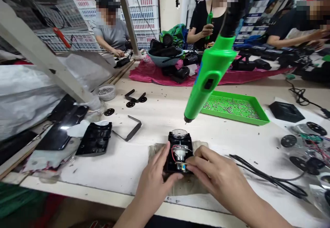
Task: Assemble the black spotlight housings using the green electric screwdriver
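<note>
An open black plastic housing (pixel 168 167) rests on a grey cloth (pixel 201 183) in front of me. Inside it sit a round speaker-like part (pixel 179 151), a red wire (pixel 172 154) and a small circuit board (pixel 182 163) with a blue-and-yellow component. A clear round grille or lens (pixel 179 132) stands at its far end. My left hand (pixel 154 178) grips the housing's left side, thumb along the near edge. At the housing's right, my right hand (pixel 213 167) pinches the end of the circuit board. A green electric screwdriver (pixel 210 78) hangs just beyond, its tip above the housing.
A green tray (pixel 261 119) of screws lies behind to the right, with black cables (pixel 270 178) nearer. Left are a black shell (pixel 95 138), a bracket (pixel 134 130) and a tub (pixel 106 92) of small metal parts. Several people work across the table (pixel 123 183).
</note>
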Tool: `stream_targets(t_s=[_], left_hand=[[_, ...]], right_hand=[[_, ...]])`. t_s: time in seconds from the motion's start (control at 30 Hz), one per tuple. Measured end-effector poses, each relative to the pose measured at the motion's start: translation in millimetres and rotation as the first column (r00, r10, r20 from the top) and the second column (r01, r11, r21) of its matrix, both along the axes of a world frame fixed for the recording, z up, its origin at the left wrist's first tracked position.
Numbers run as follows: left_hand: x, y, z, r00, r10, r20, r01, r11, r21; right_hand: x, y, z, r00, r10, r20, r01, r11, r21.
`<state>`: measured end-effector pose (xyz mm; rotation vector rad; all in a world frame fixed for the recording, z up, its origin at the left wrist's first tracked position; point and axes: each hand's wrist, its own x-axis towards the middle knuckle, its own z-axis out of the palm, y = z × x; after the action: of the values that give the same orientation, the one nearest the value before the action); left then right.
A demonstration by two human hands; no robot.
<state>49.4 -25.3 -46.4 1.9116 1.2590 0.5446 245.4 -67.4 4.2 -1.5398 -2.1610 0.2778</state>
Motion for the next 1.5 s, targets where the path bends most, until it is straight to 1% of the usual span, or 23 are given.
stream_targets(t_s=[0.07,0.17,0.23,0.3,0.33,0.4,0.5,0.57,0.6,0.67,0.77,0.83,0.9,0.97,1.0,1.07,1.13,1.17,1.23,1.3,1.4,1.47,1.5], left_hand=[[0,0,-0.2,1.0,-0.012,0.019,0.012,1.0,-0.004],[0,0,-2.3,1.0,-0.026,0.001,0.026,0.999,0.044],[-1,-1,-4.1,0.999,-0.03,-0.032,0.033,0.992,0.118],[-4,-4,-5.0,0.999,-0.016,-0.047,0.027,0.969,0.244],[-6,-6,-4.8,0.999,-0.007,-0.047,0.021,0.948,0.318],[-10,-9,-3.1,0.999,-0.008,-0.038,0.025,0.884,0.466],[-13,-11,2.3,0.995,-0.085,-0.057,0.102,0.767,0.633],[-10,-8,6.4,0.987,-0.141,-0.083,0.158,0.697,0.7],[-8,-6,8.1,0.983,-0.162,-0.087,0.175,0.673,0.719],[-3,0,10.3,0.977,-0.194,-0.085,0.193,0.652,0.733],[2,8,10.9,0.971,-0.219,-0.097,0.22,0.659,0.719],[4,10,10.1,0.968,-0.228,-0.102,0.232,0.673,0.702],[5,10,8.9,0.968,-0.237,-0.083,0.229,0.694,0.682],[4,9,7.5,0.969,-0.24,-0.061,0.22,0.723,0.655],[4,8,6.8,0.97,-0.239,-0.054,0.217,0.736,0.641],[5,5,5.3,0.971,-0.235,-0.042,0.209,0.753,0.624],[8,2,4.3,0.974,-0.225,-0.026,0.193,0.762,0.618],[9,0,4.0,0.975,-0.221,-0.019,0.185,0.764,0.619],[13,-2,4.1,0.976,-0.215,-0.01,0.174,0.759,0.628],[16,-3,4.6,0.977,-0.211,-0.009,0.168,0.75,0.639],[18,-4,5.0,0.981,-0.196,-0.005,0.153,0.754,0.639],[18,-4,4.9,0.982,-0.191,-0.002,0.149,0.758,0.635],[18,-4,4.7,0.982,-0.189,-0.003,0.148,0.758,0.635]], right_hand=[[-9,6,-1.5,0.992,-0.002,0.123,-0.005,0.998,0.064],[-15,12,-1.9,0.954,0.004,0.301,-0.034,0.995,0.093],[-16,14,-2.3,0.931,-0.003,0.365,-0.037,0.994,0.105],[-17,16,-3.0,0.923,-0.007,0.385,-0.033,0.995,0.097],[-17,16,-3.3,0.919,-0.011,0.394,-0.027,0.996,0.089],[-18,18,-3.3,0.911,-0.014,0.413,-0.017,0.997,0.07],[-20,19,0.8,0.904,-0.005,0.427,-0.018,0.999,0.048],[-21,19,6.4,0.9,0.015,0.435,-0.032,0.999,0.033],[-22,18,9.4,0.899,0.031,0.437,-0.041,0.999,0.015],[-20,14,13.7,0.907,0.06,0.417,-0.046,0.998,-0.044],[-12,2,10.1,0.947,0.053,0.315,-0.019,0.994,-0.108],[-2,-9,0.8,0.971,0.025,0.237,-0.007,0.997,-0.076],[11,-22,-10.2,0.982,-0.051,0.183,0.053,0.999,-0.003],[26,-33,-18.8,0.972,-0.181,0.147,0.173,0.983,0.067],[33,-37,-21.5,0.962,-0.238,0.131,0.228,0.97,0.083],[41,-41,-23.5,0.957,-0.276,0.094,0.268,0.96,0.083],[40,-41,-21.5,0.955,-0.292,0.06,0.284,0.953,0.109],[36,-39,-19.4,0.951,-0.305,0.055,0.295,0.945,0.142],[24,-34,-13.4,0.938,-0.339,0.068,0.317,0.922,0.224],[12,-27,-6.8,0.935,-0.342,0.09,0.308,0.913,0.267],[1,-19,-0.3,0.943,-0.327,0.056,0.299,0.911,0.283],[-1,-16,-0.7,0.946,-0.323,0.024,0.304,0.909,0.286],[-1,-15,-2.2,0.94,-0.338,0.047,0.314,0.911,0.267]])
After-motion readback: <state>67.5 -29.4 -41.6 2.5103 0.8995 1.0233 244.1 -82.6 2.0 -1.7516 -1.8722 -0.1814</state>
